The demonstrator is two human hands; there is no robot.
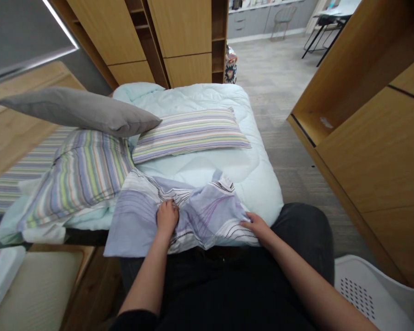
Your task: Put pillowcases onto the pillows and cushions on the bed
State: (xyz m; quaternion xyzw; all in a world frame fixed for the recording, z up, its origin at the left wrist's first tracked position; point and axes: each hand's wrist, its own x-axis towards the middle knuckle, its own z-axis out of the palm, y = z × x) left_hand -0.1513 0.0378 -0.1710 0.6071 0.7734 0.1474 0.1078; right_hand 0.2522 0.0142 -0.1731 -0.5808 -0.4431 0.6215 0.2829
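Note:
A lavender-and-white pillowcase point(207, 207) with purple curved lines and dark dotted bands lies flat but wrinkled across the near edge of the bed. On its middle rests my left hand point(167, 218), the fingers curled down into the cloth. My right hand point(258, 226) pinches the pillowcase's right edge between thumb and fingers. Beneath the cloth is a pale mint quilt point(258, 170). Just beyond lies a striped pillow point(193, 133), and a second striped pillow point(89, 170) leans to the left of the pillowcase.
A grey cushion point(86, 110) overlaps the striped pillows at the back left. Wooden cabinets point(188, 32) stand behind the bed, and a wooden shelf unit point(372, 151) rises on the right. A white perforated chair point(362, 289) is at the lower right.

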